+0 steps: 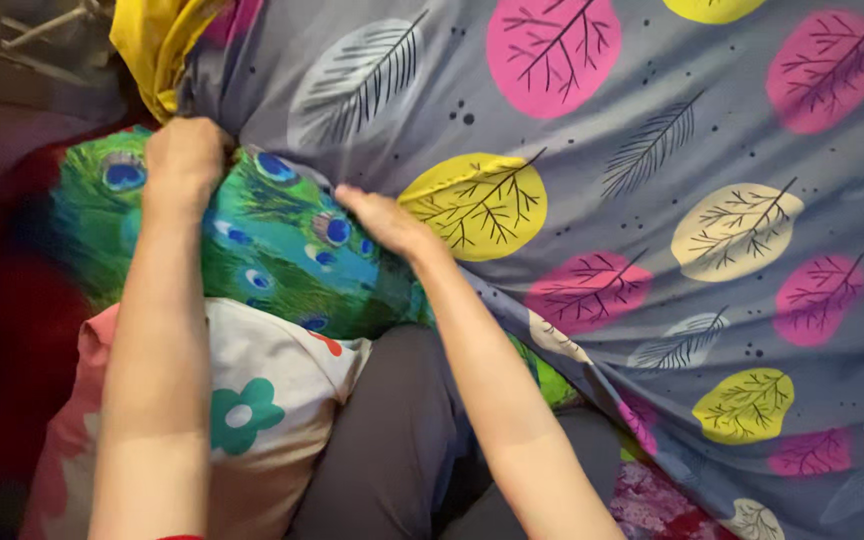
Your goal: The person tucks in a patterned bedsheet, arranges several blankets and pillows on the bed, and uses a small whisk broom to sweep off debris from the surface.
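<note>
A grey bedsheet (652, 170) printed with pink, yellow and cream leaves covers most of the view. Its left edge lies over a green cushion (272, 250) with a blue-eyed peacock-feather print. My left hand (184, 155) is closed in a fist at the top of that cushion, gripping the sheet's edge where it meets the cushion. My right hand (384, 222) lies flat, fingers together, pressing the sheet's edge against the cushion's right side. Both bare forearms reach up from the bottom of the frame.
A white pillow (252, 410) with a teal flower and pink border lies below the cushion. My grey-trousered leg (392, 440) sits between the arms. Yellow cloth (157, 45) is bunched at top left. A dark red surface (2, 300) lies at far left.
</note>
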